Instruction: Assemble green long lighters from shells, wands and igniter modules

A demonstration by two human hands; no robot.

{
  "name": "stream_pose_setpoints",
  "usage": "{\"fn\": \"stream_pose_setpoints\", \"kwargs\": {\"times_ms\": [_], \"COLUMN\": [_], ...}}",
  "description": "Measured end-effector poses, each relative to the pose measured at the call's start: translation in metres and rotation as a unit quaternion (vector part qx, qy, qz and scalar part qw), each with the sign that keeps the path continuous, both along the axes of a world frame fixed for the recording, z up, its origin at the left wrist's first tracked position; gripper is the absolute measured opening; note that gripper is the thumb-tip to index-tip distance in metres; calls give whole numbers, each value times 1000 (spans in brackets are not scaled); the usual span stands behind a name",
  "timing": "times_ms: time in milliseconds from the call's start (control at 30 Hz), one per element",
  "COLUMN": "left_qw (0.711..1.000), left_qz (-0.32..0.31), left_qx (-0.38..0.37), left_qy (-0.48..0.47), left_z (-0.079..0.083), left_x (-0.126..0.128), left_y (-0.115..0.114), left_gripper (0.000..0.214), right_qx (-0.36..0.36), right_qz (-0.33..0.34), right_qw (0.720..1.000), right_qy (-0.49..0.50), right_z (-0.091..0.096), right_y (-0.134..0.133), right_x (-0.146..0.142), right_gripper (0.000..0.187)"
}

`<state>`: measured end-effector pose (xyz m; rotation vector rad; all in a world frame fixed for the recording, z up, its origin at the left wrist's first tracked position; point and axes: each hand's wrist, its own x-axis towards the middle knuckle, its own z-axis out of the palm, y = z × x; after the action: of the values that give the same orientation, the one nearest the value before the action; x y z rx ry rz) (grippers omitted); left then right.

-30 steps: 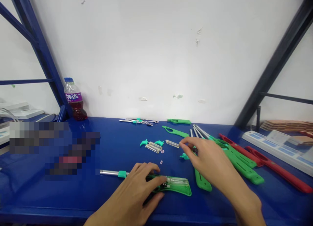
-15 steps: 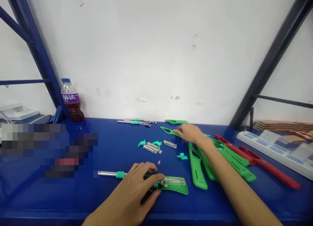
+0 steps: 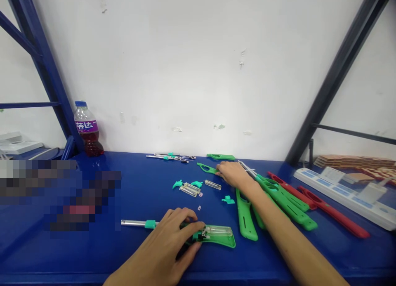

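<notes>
My left hand (image 3: pixel 177 236) is closed around a partly assembled long-nosed lighter lying near the table's front edge. Its green half shell (image 3: pixel 227 240) carries a clear fuel tank (image 3: pixel 219 230), and a metal tube (image 3: pixel 133 223) with a teal collar sticks out to the left. My palm and fingers hide the middle. Farther back, my right hand (image 3: pixel 232 172) grips the end of a loose green shell half (image 3: pixel 206 168); the fingertips are partly hidden. Between the hands lie clear fuel tanks (image 3: pixel 189 190), teal triggers (image 3: pixel 228 199) and tiny pale parts (image 3: pixel 199 208).
Several green shells (image 3: pixel 247 224) lie under and beside my right forearm, with red lighters (image 3: pixel 337 211) farther right. A white power strip (image 3: pixel 343 197) borders them. Metal tube assemblies (image 3: pixel 168 157) lie by the wall, and a drink bottle (image 3: pixel 88 129) stands at the back left.
My right hand has shifted slightly left with the green shell half. The left hand keeps its hold on the lighter. The whole view has shifted a little.
</notes>
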<state>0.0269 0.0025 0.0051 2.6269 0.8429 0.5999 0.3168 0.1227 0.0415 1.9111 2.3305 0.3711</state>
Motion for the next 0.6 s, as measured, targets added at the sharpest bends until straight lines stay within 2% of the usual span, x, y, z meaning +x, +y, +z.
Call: {"fn": "stream_pose_setpoints", "kwargs": {"times_ms": [200,600], "left_qw": [1000,998], "left_qz": [0,26], "left_qx": [6,58], "left_qy": [5,14], "left_z": [0,-4], "left_x": [0,-2], "left_y": [1,1], "left_gripper": [39,51], "right_qx": [-13,-23], "right_qz": [12,-12], "right_qw": [999,999], "right_qy": [-27,-35], "right_z": [0,1], "right_y": [-2,2], "right_x": [-5,-10], "right_gripper": [37,37]}}
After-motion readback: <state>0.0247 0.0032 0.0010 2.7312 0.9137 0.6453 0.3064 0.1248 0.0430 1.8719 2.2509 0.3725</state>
